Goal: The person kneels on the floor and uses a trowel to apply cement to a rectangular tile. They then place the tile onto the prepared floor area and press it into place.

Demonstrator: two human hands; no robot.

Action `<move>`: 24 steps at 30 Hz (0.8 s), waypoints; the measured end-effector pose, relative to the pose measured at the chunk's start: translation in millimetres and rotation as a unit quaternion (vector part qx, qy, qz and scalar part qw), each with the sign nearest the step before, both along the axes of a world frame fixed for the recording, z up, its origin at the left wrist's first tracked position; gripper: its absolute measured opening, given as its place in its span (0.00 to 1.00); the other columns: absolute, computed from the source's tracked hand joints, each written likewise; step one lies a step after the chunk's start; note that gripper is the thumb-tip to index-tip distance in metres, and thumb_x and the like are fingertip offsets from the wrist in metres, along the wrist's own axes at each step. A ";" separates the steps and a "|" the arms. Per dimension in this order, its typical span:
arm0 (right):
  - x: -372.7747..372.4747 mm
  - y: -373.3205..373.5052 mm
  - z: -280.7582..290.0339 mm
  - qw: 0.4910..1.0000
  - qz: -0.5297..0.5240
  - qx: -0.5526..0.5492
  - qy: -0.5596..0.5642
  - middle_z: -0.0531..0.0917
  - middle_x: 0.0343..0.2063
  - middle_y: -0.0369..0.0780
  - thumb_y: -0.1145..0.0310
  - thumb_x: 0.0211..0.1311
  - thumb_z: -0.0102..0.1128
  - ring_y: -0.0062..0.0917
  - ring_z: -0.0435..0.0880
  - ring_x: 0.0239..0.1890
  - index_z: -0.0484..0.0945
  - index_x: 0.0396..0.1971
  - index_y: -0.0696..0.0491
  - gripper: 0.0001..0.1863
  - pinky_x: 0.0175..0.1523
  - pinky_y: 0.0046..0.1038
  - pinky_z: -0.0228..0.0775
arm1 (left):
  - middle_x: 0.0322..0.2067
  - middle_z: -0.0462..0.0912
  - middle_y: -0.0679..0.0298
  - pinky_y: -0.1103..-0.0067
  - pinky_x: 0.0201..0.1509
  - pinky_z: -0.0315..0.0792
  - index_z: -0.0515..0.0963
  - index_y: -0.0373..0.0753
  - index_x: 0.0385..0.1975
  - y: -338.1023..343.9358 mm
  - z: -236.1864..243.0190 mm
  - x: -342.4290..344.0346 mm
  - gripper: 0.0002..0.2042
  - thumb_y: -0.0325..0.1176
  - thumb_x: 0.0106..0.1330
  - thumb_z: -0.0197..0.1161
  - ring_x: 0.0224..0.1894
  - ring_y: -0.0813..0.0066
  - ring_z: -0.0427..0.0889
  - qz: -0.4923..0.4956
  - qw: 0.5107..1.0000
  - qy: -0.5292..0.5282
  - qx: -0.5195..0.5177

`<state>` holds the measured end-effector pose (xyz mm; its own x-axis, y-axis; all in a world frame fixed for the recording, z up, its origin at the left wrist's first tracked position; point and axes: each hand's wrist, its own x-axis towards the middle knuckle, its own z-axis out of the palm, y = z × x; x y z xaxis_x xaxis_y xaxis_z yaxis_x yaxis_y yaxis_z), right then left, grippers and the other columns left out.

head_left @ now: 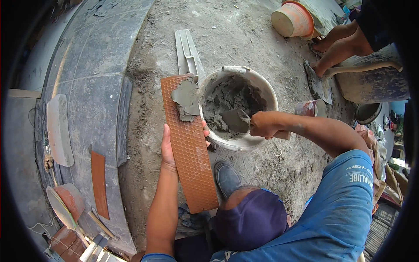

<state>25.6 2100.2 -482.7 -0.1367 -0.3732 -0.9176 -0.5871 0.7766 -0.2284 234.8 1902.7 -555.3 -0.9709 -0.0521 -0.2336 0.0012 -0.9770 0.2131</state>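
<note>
My left hand (169, 148) grips a long terracotta tile (192, 161) by its edges, thumb on the left side and fingertips showing on the right. Its honeycomb-patterned face is turned up. A lump of wet grey mortar (186, 99) lies on the tile's far end. My right hand (263, 124) is closed round the handle of a trowel (237, 120), whose blade rests in the mortar inside a round bucket (273, 94). The bucket stands just right of the tile's far end, its rim smeared with mortar.
A grey plastic float (187, 50) lies beyond the tile. On the tiled ledge at left are another terracotta tile (100, 185), a pale slab (60, 130) and a tipped bucket (72, 198). A can (310, 108) stands at right; another person's legs (345, 46) are near an orange-rimmed tub (292, 19).
</note>
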 end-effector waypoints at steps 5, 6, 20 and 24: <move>-10.8 32.9 3.9 0.993 -0.051 -0.057 -0.092 0.79 0.16 0.40 0.61 0.62 0.54 0.26 0.81 0.20 0.78 0.25 0.61 0.16 0.28 0.32 0.73 | 0.52 0.72 0.41 0.55 0.47 0.81 0.61 0.30 0.62 4.8 2.5 -4.3 0.40 0.64 0.67 0.43 0.52 0.48 0.78 0.010 0.999 -0.023 -0.033; -13.5 41.5 9.7 0.987 -0.086 -0.058 -0.119 0.78 0.16 0.38 0.61 0.63 0.55 0.24 0.79 0.19 0.78 0.26 0.61 0.16 0.26 0.30 0.72 | 0.52 0.72 0.41 0.55 0.47 0.81 0.61 0.30 0.62 4.7 6.4 -4.2 0.40 0.64 0.67 0.43 0.52 0.48 0.78 0.013 0.999 -0.019 -0.035; 34.4 2.3 39.9 0.718 -0.083 -0.676 0.140 0.80 0.25 0.45 0.71 0.47 0.67 0.37 0.82 0.26 0.78 0.35 0.57 0.14 0.32 0.29 0.71 | 0.54 0.76 0.53 0.67 0.56 0.75 0.64 0.36 0.62 -38.3 133.0 24.5 0.30 0.56 0.72 0.45 0.53 0.63 0.78 0.114 0.987 -0.005 -0.111; 57.1 -67.7 5.7 0.621 -0.060 -0.751 0.215 0.79 0.33 0.48 0.76 0.42 0.69 0.43 0.81 0.32 0.76 0.39 0.58 0.20 0.36 0.35 0.73 | 0.55 0.74 0.54 0.67 0.57 0.73 0.64 0.36 0.62 -28.4 175.2 38.1 0.30 0.56 0.72 0.45 0.54 0.63 0.77 0.133 0.983 -0.008 -0.129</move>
<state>82.7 2032.5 -477.0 -0.3583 -0.7277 0.5849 -0.8029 -0.0795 -0.5908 272.9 1874.4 -380.1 -0.9113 -0.3633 -0.1936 0.2445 -0.8559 0.4556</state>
